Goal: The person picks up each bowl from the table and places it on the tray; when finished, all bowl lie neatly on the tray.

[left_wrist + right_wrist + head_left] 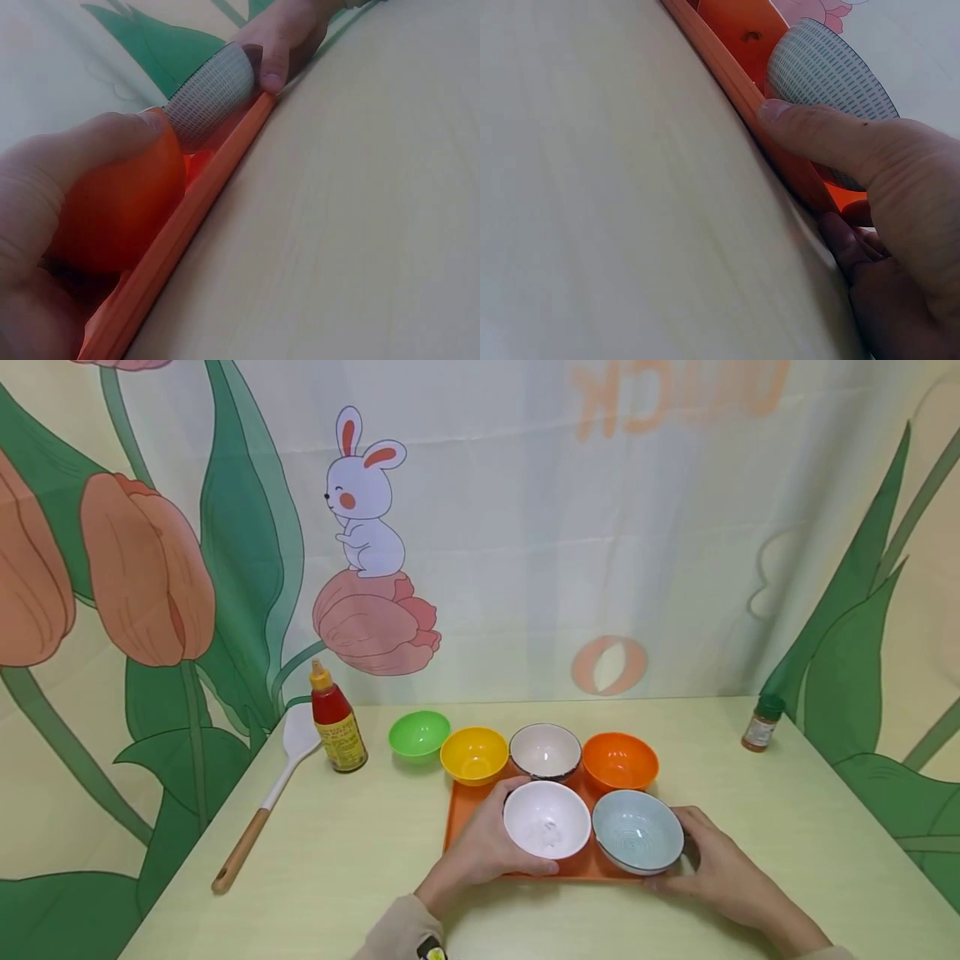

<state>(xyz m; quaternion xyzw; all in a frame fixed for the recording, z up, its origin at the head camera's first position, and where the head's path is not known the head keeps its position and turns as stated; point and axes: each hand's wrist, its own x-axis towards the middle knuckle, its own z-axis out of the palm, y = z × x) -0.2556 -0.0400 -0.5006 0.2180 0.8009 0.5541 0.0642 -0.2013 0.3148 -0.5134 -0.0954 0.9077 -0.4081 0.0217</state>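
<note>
On an orange tray stand several bowls. My left hand holds a bowl with a white inside at the tray's front left, thumb along its side. The left wrist view shows this bowl's orange outside. Beside it sits a pale blue bowl with a dashed pattern outside. Next to that bowl, my right hand grips the tray's front right corner, its thumb on the rim. Behind are a yellow bowl, a dark-rimmed white bowl and an orange bowl.
A green bowl stands just left of the tray. Further left are a red sauce bottle and a white spatula with a wooden handle. A small green-capped jar stands at the back right, near a printed curtain.
</note>
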